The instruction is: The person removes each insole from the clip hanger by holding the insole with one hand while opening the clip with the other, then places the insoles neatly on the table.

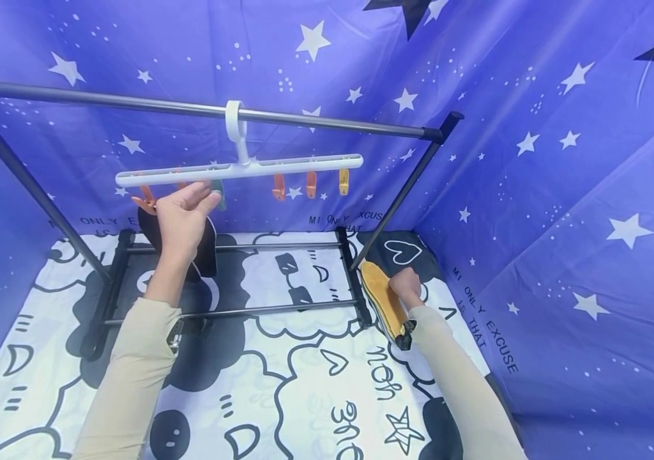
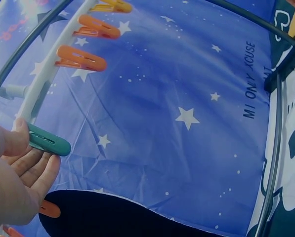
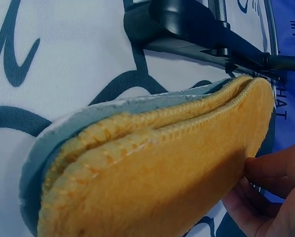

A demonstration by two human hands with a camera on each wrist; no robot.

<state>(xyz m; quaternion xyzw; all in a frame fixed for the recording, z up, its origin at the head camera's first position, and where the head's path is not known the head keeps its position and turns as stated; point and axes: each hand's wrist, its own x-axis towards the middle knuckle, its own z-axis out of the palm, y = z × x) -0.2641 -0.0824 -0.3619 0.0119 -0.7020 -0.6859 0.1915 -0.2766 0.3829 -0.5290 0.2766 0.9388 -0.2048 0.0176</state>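
Observation:
On the left of a white clip hanger (image 1: pixel 304 166), my left hand (image 1: pixel 183 217) pinches a green clothespin (image 2: pixel 49 140) between thumb and fingers. Just below that hand hangs a black insole (image 2: pixel 127 217), partly hidden behind it in the head view, with an orange clothespin (image 2: pixel 50 209) at its edge. Down at the right, my right hand (image 1: pixel 406 286) holds the side edge of a yellow fuzzy insole (image 3: pixel 157 182) between thumb and fingers. This insole lies on top of a stack, with another yellow one and a blue-grey insole (image 3: pixel 103 111) beneath.
The hanger hooks over the top bar (image 1: pixel 333 121) of a dark metal rack. Orange clothespins (image 1: pixel 311 184) and a yellow clothespin (image 1: pixel 343 182) hang from its right half. A blue star-printed curtain (image 1: pixel 534 191) stands behind; a black-and-white printed cloth (image 1: pixel 281 409) lies underneath.

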